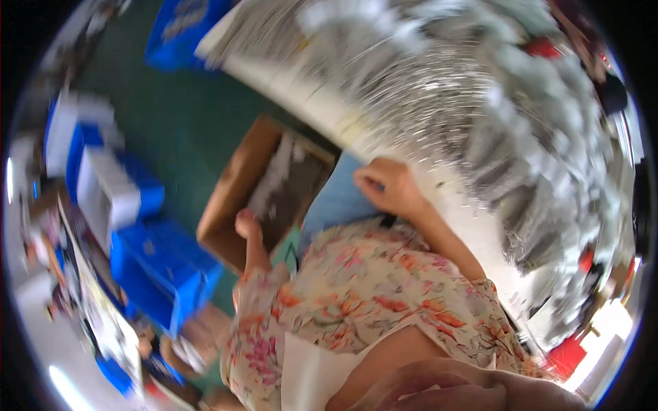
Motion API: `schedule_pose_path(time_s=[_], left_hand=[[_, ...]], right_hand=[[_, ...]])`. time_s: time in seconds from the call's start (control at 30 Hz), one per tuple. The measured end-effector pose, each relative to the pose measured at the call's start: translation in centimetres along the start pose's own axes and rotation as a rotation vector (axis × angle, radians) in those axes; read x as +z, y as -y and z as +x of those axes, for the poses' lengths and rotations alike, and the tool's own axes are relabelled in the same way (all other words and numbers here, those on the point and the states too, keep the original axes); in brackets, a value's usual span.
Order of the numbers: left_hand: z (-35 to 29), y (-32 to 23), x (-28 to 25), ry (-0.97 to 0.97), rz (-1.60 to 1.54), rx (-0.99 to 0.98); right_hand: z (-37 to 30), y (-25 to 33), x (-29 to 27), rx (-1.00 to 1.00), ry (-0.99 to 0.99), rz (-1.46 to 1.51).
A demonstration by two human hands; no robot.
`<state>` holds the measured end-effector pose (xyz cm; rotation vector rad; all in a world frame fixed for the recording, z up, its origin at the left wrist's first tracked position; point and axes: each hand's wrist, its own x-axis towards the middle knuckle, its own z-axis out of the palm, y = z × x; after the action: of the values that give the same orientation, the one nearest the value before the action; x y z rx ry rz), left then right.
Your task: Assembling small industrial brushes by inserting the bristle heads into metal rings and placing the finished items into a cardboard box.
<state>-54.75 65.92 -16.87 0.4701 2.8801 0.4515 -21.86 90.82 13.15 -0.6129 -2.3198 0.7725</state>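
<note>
My right hand [392, 186] hovers over my light blue trousers [337, 198] beside the edge of a white table [325, 113]. Its fingers curl loosely inward, and I see nothing in them. My left hand [247, 223] hangs by the rim of an open cardboard box [229, 185]; it is foreshortened and blurred, so its fingers do not show clearly. White scraps [277, 175] lie along one inner side of the box. A large heap of silvery-grey thin pieces [439, 89], partly in clear plastic, covers much of the table.
Blue crates [161, 264] stand on the left, one near a white box [110, 185]. Another blue crate [181, 34] is at the far end of the table. Green floor [171, 116] lies between. People and another table [99, 294] appear at the far left, blurred.
</note>
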Motion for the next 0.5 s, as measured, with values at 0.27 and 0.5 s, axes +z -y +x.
schedule_pose_path(time_s=[0.27,0.5], left_hand=[[3.1,-42.9,-29.8,-0.501,-0.78,1.12],[1.9,-70.0,-25.8,-0.012,-0.138,1.525]], right_hand=[[-2.7,2.0,-16.5,0.139,-0.455,-0.041],[-2.4,-3.2,-28.4,0.237,-0.552,-0.442]])
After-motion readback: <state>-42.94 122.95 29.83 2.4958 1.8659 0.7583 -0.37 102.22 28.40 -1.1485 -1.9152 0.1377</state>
